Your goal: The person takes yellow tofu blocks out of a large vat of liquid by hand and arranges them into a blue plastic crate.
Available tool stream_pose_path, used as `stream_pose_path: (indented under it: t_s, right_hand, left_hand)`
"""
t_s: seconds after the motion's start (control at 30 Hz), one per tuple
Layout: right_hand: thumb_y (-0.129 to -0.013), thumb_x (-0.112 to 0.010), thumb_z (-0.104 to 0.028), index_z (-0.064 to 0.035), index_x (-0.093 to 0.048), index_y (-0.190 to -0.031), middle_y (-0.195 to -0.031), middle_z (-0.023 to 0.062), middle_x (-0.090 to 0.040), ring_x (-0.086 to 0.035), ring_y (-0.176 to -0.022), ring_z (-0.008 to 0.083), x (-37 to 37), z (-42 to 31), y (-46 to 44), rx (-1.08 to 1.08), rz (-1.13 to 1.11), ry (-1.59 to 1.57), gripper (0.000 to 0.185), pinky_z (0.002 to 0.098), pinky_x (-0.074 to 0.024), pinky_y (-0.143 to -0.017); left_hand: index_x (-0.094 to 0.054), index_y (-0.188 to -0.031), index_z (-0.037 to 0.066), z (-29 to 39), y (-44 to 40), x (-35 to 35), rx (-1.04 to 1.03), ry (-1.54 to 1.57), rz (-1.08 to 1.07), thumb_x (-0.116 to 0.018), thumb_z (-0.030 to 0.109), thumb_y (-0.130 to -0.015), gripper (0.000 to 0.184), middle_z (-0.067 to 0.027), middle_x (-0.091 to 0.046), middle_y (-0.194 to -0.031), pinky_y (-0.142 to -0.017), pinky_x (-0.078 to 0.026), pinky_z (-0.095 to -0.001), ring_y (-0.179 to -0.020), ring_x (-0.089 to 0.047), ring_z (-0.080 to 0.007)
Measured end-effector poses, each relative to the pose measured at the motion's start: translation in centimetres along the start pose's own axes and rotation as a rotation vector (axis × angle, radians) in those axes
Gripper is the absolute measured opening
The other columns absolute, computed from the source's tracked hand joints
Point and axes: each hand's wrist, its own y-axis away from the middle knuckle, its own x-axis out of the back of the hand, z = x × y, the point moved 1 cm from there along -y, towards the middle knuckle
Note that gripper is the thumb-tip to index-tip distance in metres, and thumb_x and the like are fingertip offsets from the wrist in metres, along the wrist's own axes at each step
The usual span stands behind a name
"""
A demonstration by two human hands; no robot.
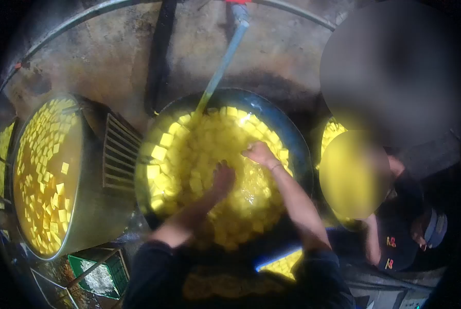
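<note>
A large dark round wok [301,149] holds yellow liquid with many yellow cubes [159,153] floating mostly round its edge. Over the middle of the liquid is my left hand [223,177], dark and a little blurred; whether its fingers hold anything is not clear. My right hand [259,153] is closed above the right half of the wok, its fingers curled in, with something I cannot make out in or under them. Bubbling, shiny liquid lies just below that hand. A pale blue pipe [221,69] slopes down into the back of the wok.
On the left stands a big metal vat [94,206] full of yellow cubes, with a slatted rack [121,154] beside it. A green crate [120,273] holds white material. At the right, a co-worker in dark clothes [397,234] and a cap is near another yellow-filled vessel.
</note>
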Motion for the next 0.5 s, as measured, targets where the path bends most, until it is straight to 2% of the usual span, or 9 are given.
stream_pose_path:
  t_s: [0.07,0.13,0.17,0.23,0.3,0.37,0.43,0.47,0.5]
  right_hand:
    - [-0.075,-0.070,-0.031,-0.0114,-0.060,-0.115,-0.119,0.0155,-0.059,-0.056,-0.106,0.0362,-0.4,-2.1,-3.3,0.130,0.025,0.379,0.045,0.0451,-0.0460,-0.089]
    - [-0.074,-0.070,-0.029,-0.0114,-0.058,-0.116,-0.117,0.0163,-0.059,-0.057,-0.104,0.0366,-3.8,-1.5,-7.8,0.244,0.181,0.424,0.047,0.0466,-0.0464,-0.088]
    - [-0.073,-0.071,-0.027,-0.0113,-0.056,-0.118,-0.115,0.0172,-0.059,-0.058,-0.101,0.0369,-4.6,-2.5,-8.3,0.338,0.339,0.462,0.050,0.0480,-0.0468,-0.086]
    - [-0.074,-0.069,-0.025,-0.0087,-0.055,-0.119,-0.112,0.0184,-0.059,-0.059,-0.098,0.0375,-6.0,-2.9,-9.4,0.393,0.345,0.416,0.050,0.0492,-0.0465,-0.086]
    - [-0.073,-0.070,-0.023,-0.0051,-0.054,-0.118,-0.108,0.0211,-0.060,-0.058,-0.099,0.0379,-8.0,-2.1,-11.8,0.185,0.419,0.247,0.051,0.0491,-0.0462,-0.087]
    - [-0.073,-0.070,-0.019,-0.0048,-0.054,-0.120,-0.107,0.0201,-0.061,-0.060,-0.099,0.0358,-8.7,0.7,-13.5,0.235,0.425,0.201,0.051,0.0472,-0.0473,-0.087]
    - [-0.075,-0.063,-0.012,-0.0099,-0.057,-0.118,-0.110,0.0167,-0.063,-0.065,-0.084,0.0355,-9.6,4.7,-16.3,0.448,0.319,-0.323,0.044,0.0449,-0.0521,-0.078]
    - [-0.071,-0.069,-0.009,-0.0108,-0.052,-0.128,-0.117,0.0112,-0.061,-0.057,-0.110,0.0266,-3.8,-0.6,-9.2,0.074,0.004,-0.462,0.060,0.0389,-0.0449,-0.096]
    - [-0.071,-0.069,-0.009,-0.0108,-0.052,-0.128,-0.117,0.0112,-0.061,-0.057,-0.110,0.0266,-3.9,1.3,-9.2,0.069,0.006,-0.460,0.060,0.0389,-0.0449,-0.096]
  left_hand:
    - [-0.043,-0.134,0.004,0.6,0.4,-0.1,0.044,0.079,0.100,-0.043,0.025,-0.092,0.048,-0.0246,-0.029,-0.145,-0.110,-0.020,-0.0562,-0.135,-0.024,-0.0415]
    - [-0.046,-0.133,0.004,1.4,1.2,-1.5,0.086,0.158,0.196,-0.042,0.026,-0.093,0.046,-0.0249,-0.028,-0.146,-0.110,-0.021,-0.0563,-0.134,-0.024,-0.0423]
    - [-0.050,-0.128,0.003,1.7,1.6,-1.9,0.073,0.079,0.263,-0.044,0.025,-0.092,0.042,-0.0245,-0.040,-0.137,-0.109,-0.022,-0.0545,-0.131,-0.030,-0.0409]
    - [-0.054,-0.123,0.003,1.1,1.2,-1.2,0.076,-0.011,0.330,-0.045,0.025,-0.092,0.039,-0.0241,-0.051,-0.128,-0.109,-0.023,-0.0528,-0.128,-0.036,-0.0396]
    - [-0.056,-0.121,0.006,0.5,1.6,2.2,0.034,0.226,0.089,-0.049,0.021,-0.090,0.035,-0.0187,-0.059,-0.119,-0.100,-0.038,-0.0509,-0.119,-0.050,-0.0308]
    - [-0.057,-0.120,0.006,-1.8,-0.1,0.2,-0.044,0.344,0.191,-0.050,0.026,-0.092,0.035,-0.0168,-0.062,-0.111,-0.101,-0.040,-0.0466,-0.114,-0.053,-0.0302]
    - [-0.057,-0.118,0.005,-3.6,0.5,0.1,-0.136,0.465,0.289,-0.051,0.031,-0.093,0.036,-0.0149,-0.065,-0.102,-0.101,-0.041,-0.0423,-0.109,-0.055,-0.0296]
    - [-0.057,-0.116,0.006,-4.4,1.5,1.7,-0.221,0.977,0.275,-0.054,0.030,-0.093,0.034,-0.0127,-0.065,-0.101,-0.098,-0.044,-0.0399,-0.105,-0.057,-0.0268]
    - [-0.057,-0.116,0.006,-5.0,2.0,2.8,-0.265,1.237,0.262,-0.055,0.029,-0.092,0.033,-0.0116,-0.065,-0.101,-0.097,-0.046,-0.0388,-0.103,-0.058,-0.0254]
